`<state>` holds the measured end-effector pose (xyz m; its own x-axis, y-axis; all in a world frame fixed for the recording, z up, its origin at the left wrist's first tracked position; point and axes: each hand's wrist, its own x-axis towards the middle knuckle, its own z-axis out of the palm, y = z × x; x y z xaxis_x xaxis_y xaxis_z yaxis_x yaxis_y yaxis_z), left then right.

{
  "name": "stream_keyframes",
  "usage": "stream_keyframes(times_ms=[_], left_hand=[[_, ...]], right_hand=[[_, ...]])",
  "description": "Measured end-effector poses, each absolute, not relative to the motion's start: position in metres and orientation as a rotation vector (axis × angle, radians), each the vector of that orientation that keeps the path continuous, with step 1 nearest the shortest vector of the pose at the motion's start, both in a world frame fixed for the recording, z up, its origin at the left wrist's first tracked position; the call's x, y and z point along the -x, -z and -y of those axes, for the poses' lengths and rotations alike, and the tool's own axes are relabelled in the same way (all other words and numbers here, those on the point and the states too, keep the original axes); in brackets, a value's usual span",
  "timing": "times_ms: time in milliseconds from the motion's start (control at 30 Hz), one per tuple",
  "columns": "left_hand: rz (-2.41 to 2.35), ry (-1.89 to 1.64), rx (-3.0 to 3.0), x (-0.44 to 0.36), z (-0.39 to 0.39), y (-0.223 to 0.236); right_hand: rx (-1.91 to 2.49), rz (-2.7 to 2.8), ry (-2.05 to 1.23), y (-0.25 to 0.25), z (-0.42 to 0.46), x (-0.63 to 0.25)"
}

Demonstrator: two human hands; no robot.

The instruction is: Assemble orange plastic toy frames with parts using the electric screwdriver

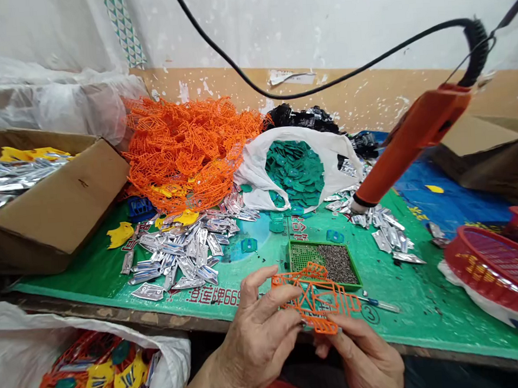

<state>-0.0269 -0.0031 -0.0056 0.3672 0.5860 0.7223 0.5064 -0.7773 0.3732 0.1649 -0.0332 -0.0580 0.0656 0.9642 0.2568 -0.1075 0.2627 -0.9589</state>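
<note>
An orange plastic lattice frame (325, 325) is held between my two hands just past the table's front edge. My left hand (255, 330) grips its left side, thumb and fingers closed on the lattice. My right hand (365, 352) pinches its lower right edge. Behind the frame is a green tray (301, 259) with many small dark screws (337, 262), partly hidden by the frame. A screwdriver with a clear-blue handle (377, 304) lies right of the frame. An orange power screwdriver (415, 141) hangs tip down on a black cable, farther back to the right.
Silver pieces (179, 256) lie in a heap at left, before a pile of orange frames (189, 145). A white bag (256, 158) holds green pieces (295, 171). A cardboard box (60, 208) stands left, a red basket (490, 272) right, and an open sack (168, 354) below left.
</note>
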Motion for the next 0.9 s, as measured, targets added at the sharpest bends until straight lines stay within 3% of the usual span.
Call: stream_keyframes(times_ms=[633,900], left_hand=[[-0.938,-1.352,-2.492,0.026,0.008,0.004],[-0.908,-1.311,-2.509,0.026,0.006,0.005]], right_hand=[[1.005,1.45,-0.444,0.047,0.034,-0.164],[1.07,1.552,-0.328,0.07,0.043,-0.173]])
